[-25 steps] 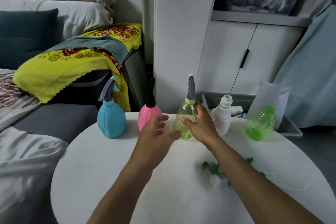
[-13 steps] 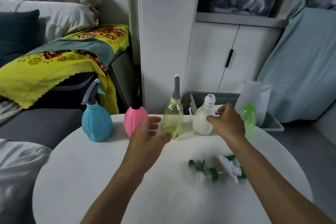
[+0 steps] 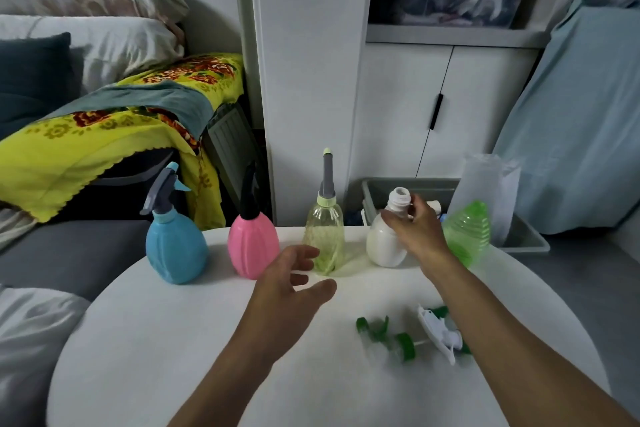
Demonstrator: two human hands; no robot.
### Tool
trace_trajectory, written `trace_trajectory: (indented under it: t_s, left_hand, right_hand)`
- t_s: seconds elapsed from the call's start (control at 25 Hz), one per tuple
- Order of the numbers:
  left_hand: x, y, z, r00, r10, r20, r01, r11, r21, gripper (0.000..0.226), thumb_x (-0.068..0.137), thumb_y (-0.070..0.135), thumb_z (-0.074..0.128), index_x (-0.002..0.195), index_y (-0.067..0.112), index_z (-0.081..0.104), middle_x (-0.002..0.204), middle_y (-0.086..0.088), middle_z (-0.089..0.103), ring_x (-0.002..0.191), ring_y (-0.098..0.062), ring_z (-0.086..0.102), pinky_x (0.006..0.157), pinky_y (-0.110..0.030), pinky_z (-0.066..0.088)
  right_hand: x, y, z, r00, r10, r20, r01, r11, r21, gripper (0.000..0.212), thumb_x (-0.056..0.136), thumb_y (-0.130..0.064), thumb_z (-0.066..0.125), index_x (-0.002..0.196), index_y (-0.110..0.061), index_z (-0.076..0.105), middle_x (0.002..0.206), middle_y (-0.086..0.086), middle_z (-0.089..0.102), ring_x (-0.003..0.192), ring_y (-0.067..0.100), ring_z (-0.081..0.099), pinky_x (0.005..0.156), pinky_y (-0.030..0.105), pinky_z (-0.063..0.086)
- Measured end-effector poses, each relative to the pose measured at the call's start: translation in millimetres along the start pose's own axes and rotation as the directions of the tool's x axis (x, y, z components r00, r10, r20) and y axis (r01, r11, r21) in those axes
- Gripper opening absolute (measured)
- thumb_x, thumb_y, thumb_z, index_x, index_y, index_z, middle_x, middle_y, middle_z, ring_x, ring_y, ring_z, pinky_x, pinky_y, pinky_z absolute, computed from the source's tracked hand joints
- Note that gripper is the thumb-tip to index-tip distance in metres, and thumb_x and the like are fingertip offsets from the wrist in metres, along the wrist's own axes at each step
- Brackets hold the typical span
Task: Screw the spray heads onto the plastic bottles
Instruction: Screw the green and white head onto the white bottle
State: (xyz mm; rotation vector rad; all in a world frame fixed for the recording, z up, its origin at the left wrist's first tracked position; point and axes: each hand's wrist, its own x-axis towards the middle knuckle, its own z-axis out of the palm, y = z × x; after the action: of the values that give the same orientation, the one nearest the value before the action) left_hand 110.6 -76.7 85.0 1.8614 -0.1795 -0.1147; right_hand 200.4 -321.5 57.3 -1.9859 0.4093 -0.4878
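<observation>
Five bottles stand in a row at the back of the round white table [image 3: 180,340]. The blue bottle [image 3: 175,248], pink bottle [image 3: 252,244] and pale yellow bottle [image 3: 325,236] each carry a spray head. The white bottle [image 3: 384,239] has a bare threaded neck. The green bottle [image 3: 467,229] at the right is partly hidden and also bare. My right hand [image 3: 419,229] is at the white bottle's neck, fingers curled around it. My left hand [image 3: 287,288] hovers open in front of the yellow bottle. A green spray head [image 3: 384,336] and a white spray head [image 3: 438,331] lie loose on the table.
A grey plastic bin [image 3: 526,239] sits behind the table at the right, with a clear plastic bag [image 3: 485,184] over it. A white cabinet [image 3: 311,80] stands behind the bottles. A sofa with a yellow blanket [image 3: 86,139] is at the left.
My right hand let go of the yellow bottle and moved right to the white bottle's neck. My left hand stayed open near the yellow bottle. The view shifted right.
</observation>
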Motion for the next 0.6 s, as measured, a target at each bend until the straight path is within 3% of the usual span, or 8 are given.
trace_trajectory:
  t_s: [0.28, 0.36, 0.44, 0.52, 0.6]
  left_hand:
    - [-11.1, 3.3, 9.5, 0.997, 0.042, 0.071, -0.047, 0.997, 0.066, 0.038, 0.083, 0.026, 0.076, 0.115, 0.036, 0.057, 0.109, 0.013, 0.060, 0.100, -0.004, 0.059, 0.083, -0.029, 0.055]
    - [-14.4, 4.0, 10.7, 0.995, 0.066, 0.075, -0.073, 0.993, 0.096, 0.038, 0.082, 0.025, 0.076, 0.113, 0.036, 0.057, 0.107, 0.013, 0.061, 0.098, -0.005, 0.060, 0.081, -0.027, 0.055]
    - [-21.1, 6.6, 10.7, 0.990, 0.129, 0.061, -0.135, 0.984, 0.116, 0.043, 0.078, 0.027, 0.079, 0.112, 0.039, 0.056, 0.107, 0.015, 0.061, 0.099, -0.007, 0.060, 0.080, -0.025, 0.054]
    - [-29.0, 7.8, 10.0, 0.969, 0.243, 0.051, -0.248, 0.953, 0.171, 0.062, 0.070, 0.041, 0.082, 0.123, 0.041, 0.050, 0.116, 0.021, 0.057, 0.107, -0.001, 0.056, 0.083, -0.019, 0.049]
    - [-35.7, 10.4, 11.0, 0.936, 0.337, 0.100, -0.351, 0.901, 0.254, 0.092, 0.059, 0.061, 0.080, 0.138, 0.045, 0.035, 0.130, 0.027, 0.046, 0.115, 0.006, 0.046, 0.089, -0.014, 0.041]
  right_hand:
    - [-34.1, -5.4, -26.9, 0.995, -0.082, -0.054, 0.076, 0.992, -0.097, 0.028, 0.078, -0.026, 0.078, 0.099, -0.014, 0.063, 0.091, 0.002, 0.067, 0.088, 0.028, 0.063, 0.073, 0.037, 0.048]
    - [-46.1, -20.8, -45.4, 0.994, -0.083, -0.077, 0.082, 0.996, -0.018, 0.027, 0.078, -0.026, 0.079, 0.099, -0.017, 0.065, 0.095, 0.002, 0.070, 0.088, 0.024, 0.065, 0.073, 0.035, 0.051]
    - [-64.1, -42.3, -66.1, 0.991, -0.095, -0.093, 0.102, 0.991, 0.084, 0.023, 0.076, -0.028, 0.080, 0.093, -0.030, 0.066, 0.089, -0.011, 0.071, 0.085, 0.011, 0.067, 0.066, 0.024, 0.049]
    - [-89.3, -61.8, -79.3, 0.993, -0.121, 0.007, 0.117, 0.975, 0.187, 0.020, 0.073, -0.033, 0.081, 0.087, -0.039, 0.068, 0.083, -0.018, 0.074, 0.080, -0.001, 0.068, 0.062, 0.013, 0.049]
    - [-115.8, -74.1, -79.7, 0.970, -0.166, 0.180, 0.095, 0.932, 0.349, 0.026, 0.067, -0.034, 0.086, 0.088, -0.040, 0.073, 0.086, -0.015, 0.077, 0.082, 0.002, 0.071, 0.067, 0.017, 0.055]
